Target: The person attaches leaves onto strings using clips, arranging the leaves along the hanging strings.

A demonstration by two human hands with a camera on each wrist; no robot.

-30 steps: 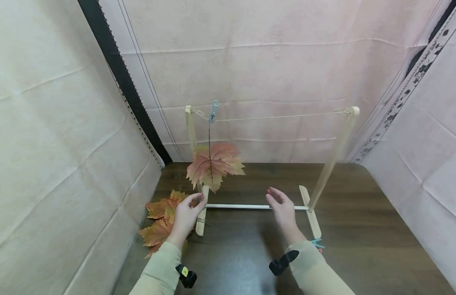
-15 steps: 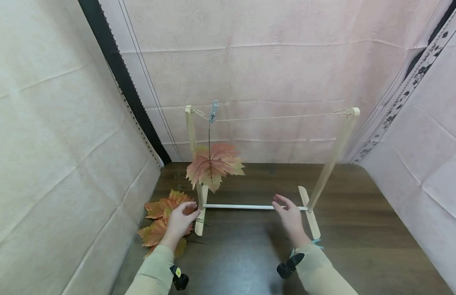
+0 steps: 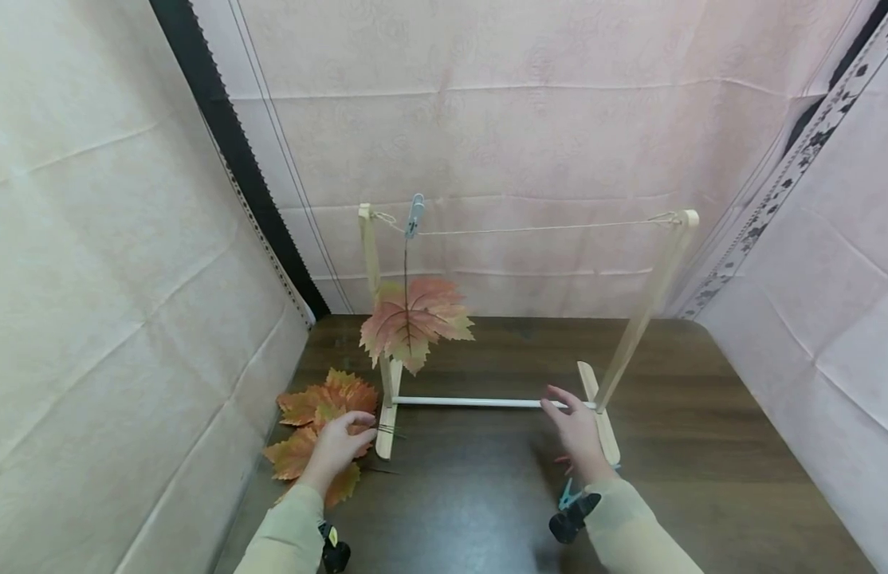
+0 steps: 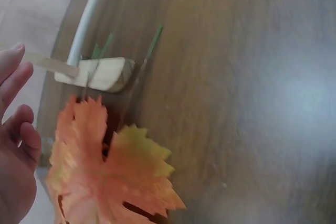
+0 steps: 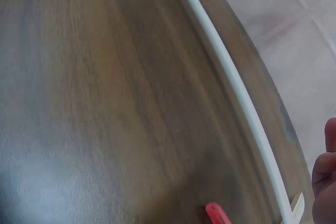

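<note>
My left hand [image 3: 336,448] hovers over several orange and yellow artificial maple leaves [image 3: 289,454] at the left, fingers loosely bent and holding nothing. In the left wrist view, one leaf [image 4: 110,177] lies beside that hand, its dark stem and green tip pointing away. My right hand [image 3: 580,434] is near the right foot of the wooden stand, relaxed, with nothing in its fingers. Close to the right wrist lie a blue clothespin [image 3: 567,496] and a red clothespin [image 5: 216,213]. Another leaf [image 3: 415,319] hangs by its stem from a light blue clothespin [image 3: 414,215] on the string.
The stand has two wooden posts [image 3: 645,311], a string [image 3: 530,229] between their tops and a white rod [image 3: 465,402] low down. Its left foot [image 3: 387,430] is next to the leaf stems. Pale cloth [image 3: 487,143] surrounds the brown table [image 3: 473,494].
My left hand has moved left and down, toward the leaves on the table. My right hand has shifted right and down, and the clothespins by its wrist show more. The hanging leaf stays in place.
</note>
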